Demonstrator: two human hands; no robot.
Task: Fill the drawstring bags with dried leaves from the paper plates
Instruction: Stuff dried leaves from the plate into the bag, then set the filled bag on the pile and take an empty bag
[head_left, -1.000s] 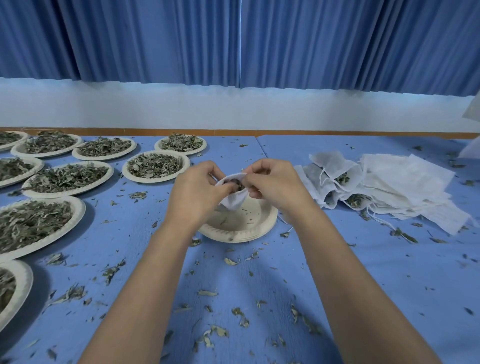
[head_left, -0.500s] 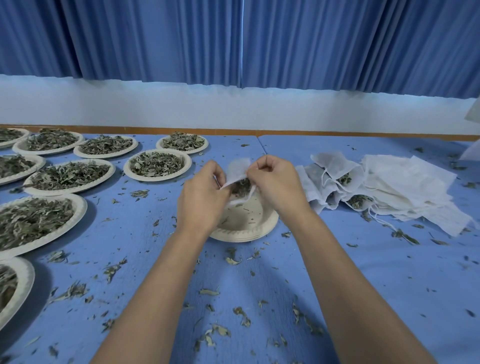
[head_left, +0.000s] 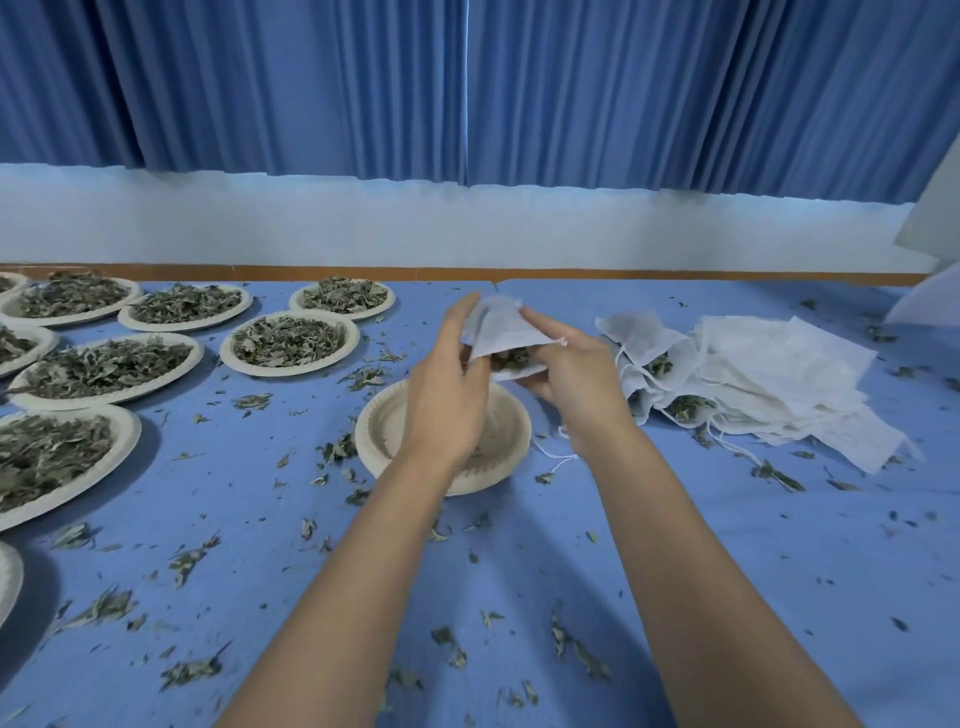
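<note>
While one leafy bag is gripped by left hand and right hand, filled bags are piled at two o'clock; full plates at ten o'clock are left.

Backdrop: pleated blue curtains span the full width, with two panels meeting near centre. Below them is a plain white wall band. An orange-brown strip runs along the far edge of the blue tabletop. Two tabletop sections butt together mid-frame. Light is even, shadows soft.
</note>
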